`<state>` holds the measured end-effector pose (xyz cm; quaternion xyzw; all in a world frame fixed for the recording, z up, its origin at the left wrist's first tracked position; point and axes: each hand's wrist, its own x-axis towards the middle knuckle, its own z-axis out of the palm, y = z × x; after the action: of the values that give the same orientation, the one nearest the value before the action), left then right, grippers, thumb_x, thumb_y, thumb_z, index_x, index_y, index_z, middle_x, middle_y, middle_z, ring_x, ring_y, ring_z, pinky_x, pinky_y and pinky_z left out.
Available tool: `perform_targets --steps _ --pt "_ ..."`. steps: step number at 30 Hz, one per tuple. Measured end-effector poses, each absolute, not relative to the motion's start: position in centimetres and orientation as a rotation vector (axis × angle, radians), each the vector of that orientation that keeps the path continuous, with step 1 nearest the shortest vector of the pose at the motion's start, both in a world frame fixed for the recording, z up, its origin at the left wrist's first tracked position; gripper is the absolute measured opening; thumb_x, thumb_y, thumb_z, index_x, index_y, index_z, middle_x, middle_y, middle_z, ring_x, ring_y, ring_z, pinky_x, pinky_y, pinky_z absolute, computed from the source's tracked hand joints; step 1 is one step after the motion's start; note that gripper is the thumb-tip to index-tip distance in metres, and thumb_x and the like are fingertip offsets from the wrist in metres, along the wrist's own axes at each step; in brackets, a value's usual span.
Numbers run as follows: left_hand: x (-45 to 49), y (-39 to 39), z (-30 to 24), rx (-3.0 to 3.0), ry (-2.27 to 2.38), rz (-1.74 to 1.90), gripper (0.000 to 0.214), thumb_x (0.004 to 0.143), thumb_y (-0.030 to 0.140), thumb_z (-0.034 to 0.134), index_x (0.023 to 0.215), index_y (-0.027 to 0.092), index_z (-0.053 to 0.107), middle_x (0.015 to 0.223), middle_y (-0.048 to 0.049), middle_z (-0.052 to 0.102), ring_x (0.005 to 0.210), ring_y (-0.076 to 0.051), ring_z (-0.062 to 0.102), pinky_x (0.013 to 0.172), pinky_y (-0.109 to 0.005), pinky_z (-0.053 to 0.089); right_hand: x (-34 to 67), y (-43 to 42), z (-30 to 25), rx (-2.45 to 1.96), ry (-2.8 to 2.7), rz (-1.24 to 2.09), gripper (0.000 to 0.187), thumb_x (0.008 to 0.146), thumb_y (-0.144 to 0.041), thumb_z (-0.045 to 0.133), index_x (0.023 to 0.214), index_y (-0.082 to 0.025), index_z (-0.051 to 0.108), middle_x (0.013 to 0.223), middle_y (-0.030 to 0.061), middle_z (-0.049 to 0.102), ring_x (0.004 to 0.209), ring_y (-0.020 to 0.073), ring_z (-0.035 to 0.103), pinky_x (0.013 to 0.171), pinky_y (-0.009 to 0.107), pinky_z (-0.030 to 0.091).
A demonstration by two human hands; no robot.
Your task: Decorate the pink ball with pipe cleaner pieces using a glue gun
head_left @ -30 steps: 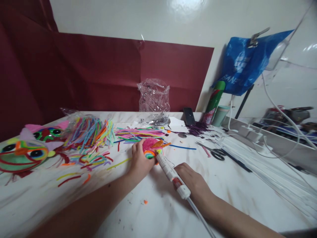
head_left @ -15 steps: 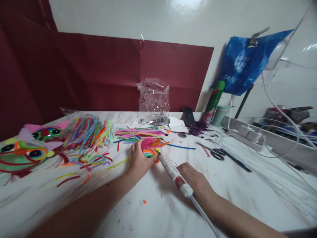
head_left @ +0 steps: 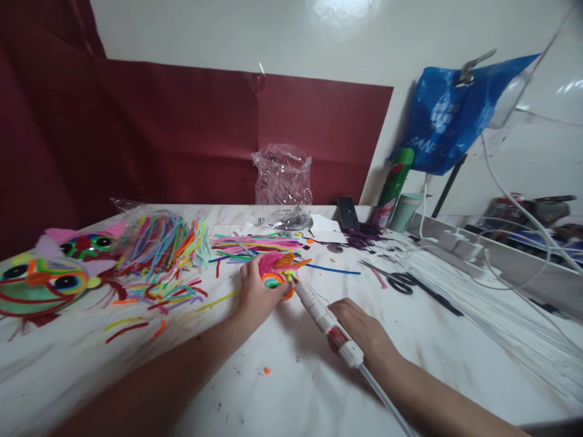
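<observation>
My left hand (head_left: 260,288) grips a small round craft piece (head_left: 274,262) covered in pink, orange, yellow and green pipe cleaners, just above the table. Fingers wrap its left side and the thumb crosses its front, hiding part of it. In my right hand (head_left: 357,325) is a white hot glue gun (head_left: 325,318), a clear glue stick trailing from its back end. Its nozzle points up and left at the craft piece's right edge; whether it touches cannot be made out. An orange pipe cleaner tip sticks out at the piece's right.
Bundled pipe cleaners (head_left: 159,243) and two decorated animal faces, the nearer one green (head_left: 45,288), lie left. Black-handled scissors (head_left: 398,280), glue sticks (head_left: 483,315) and a power strip (head_left: 460,243) with cables are right. A phone (head_left: 347,212) and cup (head_left: 405,212) stand behind.
The glue gun's body has shifted slightly right and down, its nozzle staying close to the craft piece. My left hand has barely moved.
</observation>
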<state>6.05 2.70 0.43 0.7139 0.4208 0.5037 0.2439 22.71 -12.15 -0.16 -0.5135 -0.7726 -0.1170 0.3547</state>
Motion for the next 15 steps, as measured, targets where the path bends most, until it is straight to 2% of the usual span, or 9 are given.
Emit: perform_targets --steps 15 --pt "6.0 2.7 1.1 1.845 1.213 1.281 0.076 0.057 0.038 0.078 0.123 0.019 0.045 0.119 -0.0103 0.045 0.121 -0.029 0.042 0.102 -0.043 0.035 23.7 -11.6 0.4 -1.323 -1.946 -0.467 0.016 0.084 -0.014 0.043 0.097 -0.02 0.051 0.085 0.0066 0.063 0.083 0.0195 0.061 0.063 0.029 0.051"
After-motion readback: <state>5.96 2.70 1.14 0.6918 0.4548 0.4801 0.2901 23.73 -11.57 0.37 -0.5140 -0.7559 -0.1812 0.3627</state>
